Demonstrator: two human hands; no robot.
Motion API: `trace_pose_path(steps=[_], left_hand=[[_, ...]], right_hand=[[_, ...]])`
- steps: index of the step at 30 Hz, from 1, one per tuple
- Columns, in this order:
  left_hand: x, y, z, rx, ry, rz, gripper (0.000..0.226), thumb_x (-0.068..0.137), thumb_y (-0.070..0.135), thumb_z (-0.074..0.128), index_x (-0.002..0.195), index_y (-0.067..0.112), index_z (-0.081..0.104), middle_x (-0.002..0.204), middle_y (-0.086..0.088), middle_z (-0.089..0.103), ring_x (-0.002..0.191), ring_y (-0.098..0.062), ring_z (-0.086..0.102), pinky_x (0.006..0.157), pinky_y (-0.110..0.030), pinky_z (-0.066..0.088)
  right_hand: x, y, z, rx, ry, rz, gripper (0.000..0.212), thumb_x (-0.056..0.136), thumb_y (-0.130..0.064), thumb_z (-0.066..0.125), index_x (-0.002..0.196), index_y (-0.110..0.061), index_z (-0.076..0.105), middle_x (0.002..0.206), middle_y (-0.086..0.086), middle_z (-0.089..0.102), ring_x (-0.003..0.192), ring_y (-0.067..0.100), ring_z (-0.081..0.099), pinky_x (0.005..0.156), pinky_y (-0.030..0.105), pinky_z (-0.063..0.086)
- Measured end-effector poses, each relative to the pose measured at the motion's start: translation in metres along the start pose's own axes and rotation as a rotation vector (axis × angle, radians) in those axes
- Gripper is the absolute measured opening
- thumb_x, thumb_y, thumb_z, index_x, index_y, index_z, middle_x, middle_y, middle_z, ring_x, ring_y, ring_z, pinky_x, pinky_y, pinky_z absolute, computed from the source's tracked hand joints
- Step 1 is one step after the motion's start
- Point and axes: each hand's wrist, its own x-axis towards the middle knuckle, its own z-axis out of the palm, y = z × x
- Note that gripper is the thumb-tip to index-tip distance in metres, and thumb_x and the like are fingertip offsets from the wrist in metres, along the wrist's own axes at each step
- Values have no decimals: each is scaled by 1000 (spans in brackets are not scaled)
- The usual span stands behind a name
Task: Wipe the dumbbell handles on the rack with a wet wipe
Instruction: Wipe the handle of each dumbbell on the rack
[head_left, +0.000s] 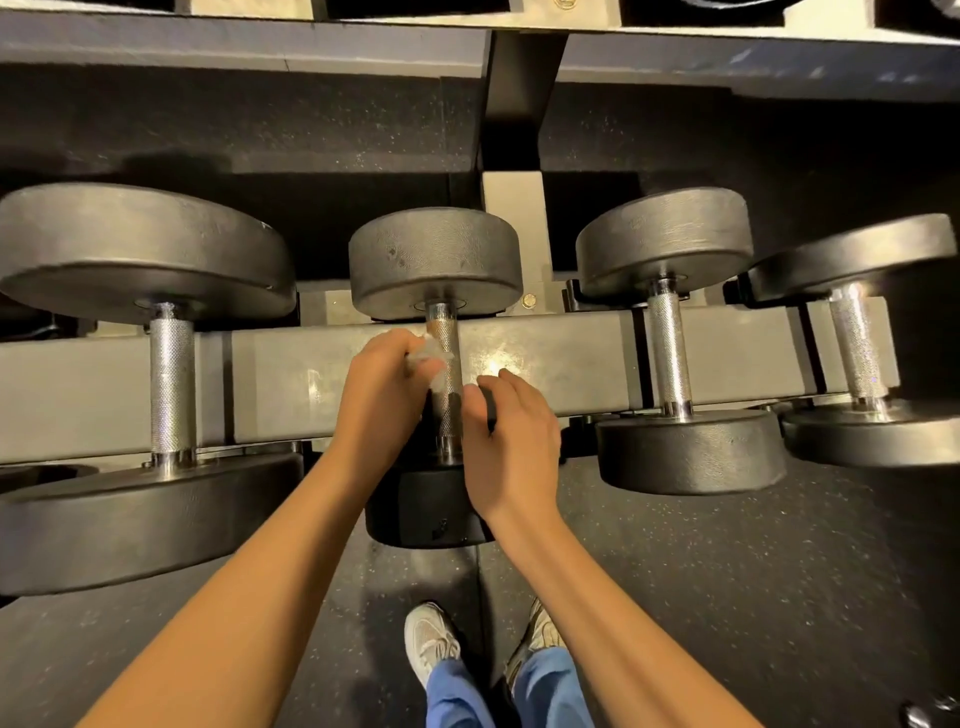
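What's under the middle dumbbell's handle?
The grey rack rail crosses beneath the handle. The left hand with the wipe and the right hand cover whatever lies directly below it.

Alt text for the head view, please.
The left grip presses a wet wipe against a dumbbell's knurled handle while the right grip touches that handle lower down. More dumbbells sit either side on the grey rack.
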Motion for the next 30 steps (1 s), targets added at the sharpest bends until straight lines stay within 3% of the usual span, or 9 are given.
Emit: trace_pose_path(steps=[4, 7, 12, 16, 19, 21, 23, 25, 30], left_hand=[[22, 8, 3, -132, 136, -134, 15, 90, 20, 58, 76, 14, 55, 67, 6, 51, 60, -3, 44, 50, -11, 34], [24, 10, 6, -198, 171, -171, 22, 90, 18, 58, 70, 15, 50, 63, 5, 47, 55, -4, 39, 45, -11, 33], [-1, 2, 1, -23, 15, -144, 31, 89, 19, 61, 63, 15, 45, 57, 5, 44, 49, -4, 38, 46, -13, 33], [-13, 2, -2, 20, -49, -37, 17, 90, 13, 58, 77, 3, 53, 67, 5, 51, 59, -8, 50, 53, -13, 37], [0, 9, 2, -62, 70, -70, 17, 90, 15, 57, 74, 15, 50, 71, 5, 52, 62, -5, 48, 53, -12, 36], [14, 15, 7, -172, 173, -139, 24, 91, 19, 57, 71, 22, 46, 70, 6, 50, 61, -4, 44, 50, -12, 34], [21, 17, 12, -233, 237, -162, 27, 91, 19, 58, 68, 22, 46, 66, 6, 48, 58, -3, 42, 50, -16, 35], [12, 11, 12, -211, 193, -142, 27, 90, 18, 59, 67, 19, 46, 63, 4, 47, 56, -6, 41, 50, -21, 34], [-20, -11, -2, -8, -101, -107, 30, 89, 23, 65, 70, 2, 56, 64, -9, 56, 59, -13, 46, 54, -26, 41]], right_hand=[[0, 2, 4, 5, 37, 0, 68, 87, -52, 14, 115, -18, 65, 131, 0, 57, 129, 16, 42, 109, 44, 29], [0, 1, 5, 42, 64, 32, 67, 85, -50, 16, 111, -18, 68, 127, 0, 61, 126, 15, 45, 108, 42, 30], [-1, -2, 4, 80, 108, 54, 62, 84, -48, 20, 105, -16, 69, 121, 0, 64, 123, 15, 48, 107, 41, 31], [-2, -3, 3, 131, 120, 43, 58, 84, -44, 23, 99, -14, 69, 110, 2, 67, 113, 20, 55, 100, 46, 37], [-1, 0, 5, 142, 109, 40, 60, 84, -45, 22, 104, -14, 69, 114, 0, 67, 117, 15, 53, 102, 42, 36], [-1, 2, 6, 199, 114, 29, 58, 84, -43, 23, 97, -10, 68, 104, 4, 68, 99, 13, 53, 92, 36, 39], [-1, 4, 6, 270, 132, 22, 53, 83, -41, 25, 88, -7, 65, 93, 9, 65, 86, 8, 41, 80, 34, 33], [-1, 5, 6, 303, 144, 26, 49, 83, -41, 26, 84, -8, 63, 86, 6, 62, 85, 6, 37, 78, 36, 34], [-4, 0, -1, 314, 136, 10, 27, 85, -35, 31, 67, -21, 46, 65, -10, 44, 66, 12, 40, 72, 35, 36]])
